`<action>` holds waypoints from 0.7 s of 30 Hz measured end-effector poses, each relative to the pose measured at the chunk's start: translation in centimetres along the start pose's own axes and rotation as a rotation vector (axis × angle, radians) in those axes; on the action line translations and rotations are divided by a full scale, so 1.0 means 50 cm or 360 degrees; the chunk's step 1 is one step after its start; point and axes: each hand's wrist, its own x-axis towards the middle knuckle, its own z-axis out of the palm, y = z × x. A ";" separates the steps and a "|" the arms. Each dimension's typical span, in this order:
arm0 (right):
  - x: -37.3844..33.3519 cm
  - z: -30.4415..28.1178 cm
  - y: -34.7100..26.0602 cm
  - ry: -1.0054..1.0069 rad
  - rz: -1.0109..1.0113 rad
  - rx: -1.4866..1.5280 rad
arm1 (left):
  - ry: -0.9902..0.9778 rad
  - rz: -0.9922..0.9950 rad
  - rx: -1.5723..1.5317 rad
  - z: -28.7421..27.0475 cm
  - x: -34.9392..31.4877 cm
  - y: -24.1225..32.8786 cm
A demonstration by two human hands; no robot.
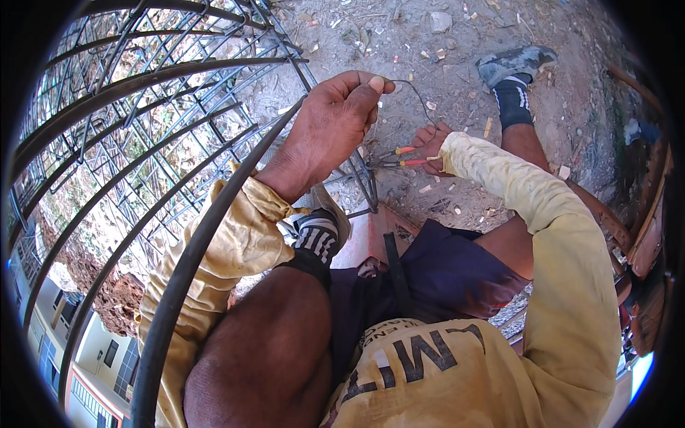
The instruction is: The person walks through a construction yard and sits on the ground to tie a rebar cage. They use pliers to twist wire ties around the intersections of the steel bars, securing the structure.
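My left hand [332, 125] is raised in front of the steel bars, thumb and forefinger pinched on a thin dark wire [416, 91]. From that pinch the wire curves right and down to the fingers of my right hand [434, 148]. Closed in the right hand are pliers [410, 162] with red and yellow handles, their jaws pointing left toward the bars. Whether the right fingers also grip the wire's lower end, I cannot tell. A cage of reinforcing bars [168, 75] stands close by the left hand, and my left forearm reaches through between its bars.
One thick bar [203, 250] runs across my left arm. Bar ends [367, 189] meet near a reddish block [378, 235] between my legs. Littered dirt ground [357, 36] lies ahead. My shoe [515, 64] rests at far right. Brown metal pieces [646, 214] stand along the right edge.
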 end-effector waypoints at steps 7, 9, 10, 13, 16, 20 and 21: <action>0.016 -0.009 0.005 -0.0247 0.0254 0.0223 | 0.0024 -0.0036 0.0022 0.002 0.016 -0.002; 0.041 -0.038 0.007 -0.0515 0.0373 0.0522 | 0.0026 -0.0035 -0.0003 -0.001 0.009 -0.005; 0.062 -0.049 0.019 -0.0642 0.0406 0.0642 | 0.0022 -0.0038 -0.0016 -0.004 0.005 -0.011; 0.067 -0.114 0.029 -0.1082 0.0686 0.0989 | 0.0016 -0.0097 0.0099 0.001 0.016 -0.028; 0.088 -0.082 0.060 -0.1236 0.0786 0.1253 | -0.0012 -0.0072 0.0135 -0.002 0.003 -0.038; 0.081 -0.038 0.069 -0.0707 0.0370 0.0642 | 0.0061 -0.0132 0.0181 -0.016 0.004 -0.043; 0.090 -0.019 0.067 -0.0654 0.0275 0.0411 | 0.0094 -0.0139 0.0185 -0.017 0.008 -0.038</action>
